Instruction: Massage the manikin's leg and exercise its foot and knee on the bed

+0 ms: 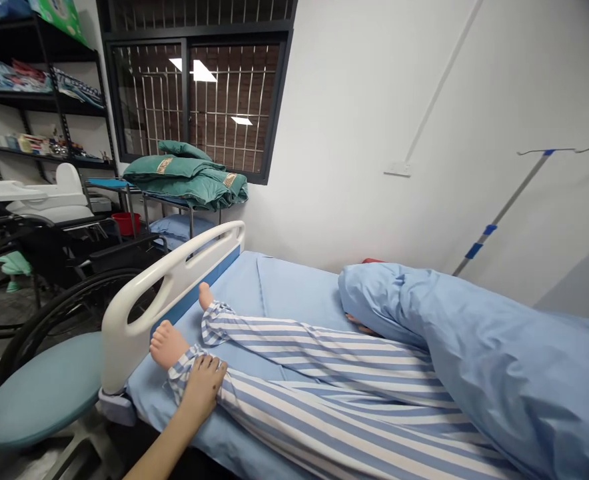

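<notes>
My left hand [205, 385] lies over the near lower leg, just above the ankle, its fingers bent round the striped trouser leg [294, 407]. The trouser cuff is bunched beside it, and the near bare foot [168, 344] points up, smooth like a manikin's. The far foot [205, 296] lies near the footboard, with the far trouser leg [294, 337] stretched out behind it. A bunched light blue quilt [494, 347] covers the upper part of the legs. A few fingers [359, 325] show in shadow under its edge; whose they are I cannot tell. My right arm is not visible.
The bed's white footboard [147, 290] stands left of the feet. Beyond it are a round stool [44, 390], a wheelchair [74, 293] and a rack with folded green bedding [189, 177]. An IV pole [504, 208] rises behind the bed by the wall.
</notes>
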`<state>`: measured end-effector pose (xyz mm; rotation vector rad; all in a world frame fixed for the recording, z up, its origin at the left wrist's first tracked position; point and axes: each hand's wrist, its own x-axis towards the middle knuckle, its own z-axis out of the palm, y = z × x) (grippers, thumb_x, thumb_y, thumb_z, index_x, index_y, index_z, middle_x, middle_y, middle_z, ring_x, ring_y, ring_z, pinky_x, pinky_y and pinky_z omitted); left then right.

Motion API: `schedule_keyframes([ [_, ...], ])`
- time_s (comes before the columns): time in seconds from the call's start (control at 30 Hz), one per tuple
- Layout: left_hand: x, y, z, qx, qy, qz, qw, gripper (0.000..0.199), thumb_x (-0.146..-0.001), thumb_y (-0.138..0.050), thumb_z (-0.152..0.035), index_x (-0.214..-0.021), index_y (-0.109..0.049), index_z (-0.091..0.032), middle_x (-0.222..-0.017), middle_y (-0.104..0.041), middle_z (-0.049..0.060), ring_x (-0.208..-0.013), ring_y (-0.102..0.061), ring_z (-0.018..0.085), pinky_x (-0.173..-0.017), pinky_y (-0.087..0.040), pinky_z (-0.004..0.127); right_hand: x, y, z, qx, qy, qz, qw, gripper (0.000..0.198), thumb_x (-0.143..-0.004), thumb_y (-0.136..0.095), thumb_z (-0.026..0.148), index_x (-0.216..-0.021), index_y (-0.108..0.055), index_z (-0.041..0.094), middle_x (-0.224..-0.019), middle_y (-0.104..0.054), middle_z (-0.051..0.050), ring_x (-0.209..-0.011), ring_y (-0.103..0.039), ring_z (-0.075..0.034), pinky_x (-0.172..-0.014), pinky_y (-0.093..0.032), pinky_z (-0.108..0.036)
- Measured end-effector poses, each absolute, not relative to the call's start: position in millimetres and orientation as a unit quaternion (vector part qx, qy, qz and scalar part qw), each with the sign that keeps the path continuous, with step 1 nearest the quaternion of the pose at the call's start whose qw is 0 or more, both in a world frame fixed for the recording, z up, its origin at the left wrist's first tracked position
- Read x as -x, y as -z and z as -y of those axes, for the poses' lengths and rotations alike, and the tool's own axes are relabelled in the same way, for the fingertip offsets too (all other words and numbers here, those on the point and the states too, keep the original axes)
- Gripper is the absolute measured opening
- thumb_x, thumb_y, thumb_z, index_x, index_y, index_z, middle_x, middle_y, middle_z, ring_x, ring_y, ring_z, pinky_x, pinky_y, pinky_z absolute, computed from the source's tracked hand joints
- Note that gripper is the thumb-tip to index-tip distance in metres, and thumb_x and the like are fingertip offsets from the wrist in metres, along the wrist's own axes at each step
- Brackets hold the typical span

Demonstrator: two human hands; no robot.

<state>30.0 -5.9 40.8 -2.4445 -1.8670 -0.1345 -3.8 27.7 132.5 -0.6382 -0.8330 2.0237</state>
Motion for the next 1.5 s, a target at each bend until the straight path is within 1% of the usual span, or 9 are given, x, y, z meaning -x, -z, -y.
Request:
schedule_keyframes([
  [0.27, -34.4, -50.1, 10.0, 0.779, 0.019, 0.626, -0.017, 0.058, -0.061, -0.048, -0.014, -0.118, -0.045, -0.018, -0.114, -0.052, 0.009, -0.106, -0.041, 0.025, -0.098, -0.022, 0.041, -108.9, -107.6, 35.8, 0.344, -0.702, 0.559, 0.275, 0.028, -0.071, -0.059, 0.048, -0.092, -0.061, 0.029, -0.077, -0.062, 0.001, -0.083, -0.06, -0.017, -0.067, -0.046, -0.034],
  [0.37, -34.9, -50.8, 10.6, 0.781, 0.023, 0.623, -0.021, 0.056, -0.062, -0.047, -0.014, -0.118, -0.046, -0.016, -0.113, -0.053, 0.01, -0.106, -0.042, 0.025, -0.098, -0.023, 0.041, -175.9, -77.7, 77.3, 0.357, -0.695, 0.574, 0.246, 0.039, -0.058, -0.071, 0.042, -0.09, -0.059, 0.024, -0.072, -0.062, -0.002, -0.069, -0.06, -0.019, -0.059, -0.044, -0.032],
  [0.43, -35.1, -50.4, 10.4, 0.779, 0.026, 0.626, -0.021, 0.054, -0.063, -0.047, -0.014, -0.117, -0.048, -0.015, -0.112, -0.054, 0.011, -0.105, -0.043, 0.026, -0.097, -0.023, 0.041, -197.5, -70.3, 90.2, 0.363, -0.672, 0.6, 0.238, 0.042, -0.057, -0.07, 0.034, -0.094, -0.056, 0.02, -0.079, -0.063, -0.003, -0.066, -0.059, -0.016, -0.058, -0.041, -0.028],
  [0.57, -36.1, -50.3, 9.5, 0.774, 0.028, 0.632, -0.025, 0.047, -0.069, -0.045, -0.019, -0.115, -0.05, -0.014, -0.109, -0.055, 0.012, -0.104, -0.045, 0.027, -0.097, -0.024, 0.041, -193.4, -93.4, 83.9, 0.384, -0.531, 0.702, 0.278, 0.033, -0.065, -0.055, 0.018, -0.098, -0.055, 0.019, -0.09, -0.064, -0.004, -0.078, -0.057, -0.015, -0.064, -0.04, -0.024],
  [0.7, -37.0, -50.5, 9.4, 0.77, 0.024, 0.637, -0.03, 0.045, -0.067, -0.048, -0.022, -0.112, -0.052, -0.014, -0.109, -0.056, 0.012, -0.103, -0.046, 0.027, -0.096, -0.025, 0.042, -181.6, -114.2, 65.5, 0.409, -0.34, 0.794, 0.295, 0.035, -0.067, -0.048, 0.014, -0.1, -0.056, 0.021, -0.098, -0.061, -0.004, -0.092, -0.053, -0.018, -0.078, -0.04, -0.028],
  [0.8, -36.3, -48.6, 10.2, 0.772, 0.032, 0.634, -0.028, 0.048, -0.065, -0.047, -0.016, -0.113, -0.051, -0.015, -0.11, -0.055, 0.012, -0.104, -0.046, 0.026, -0.097, -0.025, 0.041, -181.2, -100.7, 54.1, 0.454, -0.202, 0.832, 0.246, 0.049, -0.065, -0.051, 0.017, -0.114, -0.051, 0.02, -0.118, -0.053, -0.009, -0.111, -0.044, -0.025, -0.094, -0.032, -0.037],
  [0.9, -34.9, -47.3, 11.3, 0.771, 0.044, 0.635, -0.031, 0.053, -0.062, -0.048, -0.013, -0.115, -0.049, -0.015, -0.111, -0.054, 0.011, -0.105, -0.045, 0.026, -0.098, -0.024, 0.04, -181.2, -74.8, 44.1, 0.505, -0.118, 0.841, 0.153, 0.069, -0.061, -0.059, 0.025, -0.128, -0.042, 0.019, -0.132, -0.042, -0.013, -0.121, -0.033, -0.034, -0.098, -0.025, -0.046],
  [1.1, -33.9, -47.9, 9.3, 0.769, 0.053, 0.637, -0.029, 0.05, -0.063, -0.047, -0.013, -0.113, -0.051, -0.017, -0.109, -0.054, 0.009, -0.103, -0.044, 0.025, -0.097, -0.025, 0.039, -179.1, -49.4, 25.0, 0.522, -0.041, 0.847, 0.087, 0.07, -0.059, -0.063, 0.026, -0.126, -0.043, 0.019, -0.114, -0.054, -0.014, -0.1, -0.048, -0.031, -0.088, -0.032, -0.045],
  [1.5, -36.2, -41.4, -0.7, 0.762, 0.083, 0.642, -0.022, 0.04, -0.071, -0.044, -0.016, -0.11, -0.053, -0.016, -0.107, -0.055, 0.01, -0.104, -0.045, 0.025, -0.1, -0.022, 0.041, -175.3, -45.4, 17.2, 0.53, 0.018, 0.843, 0.094, 0.065, -0.061, -0.061, 0.028, -0.123, -0.044, 0.019, -0.106, -0.055, -0.012, -0.093, -0.048, -0.029, -0.082, -0.032, -0.041],
])
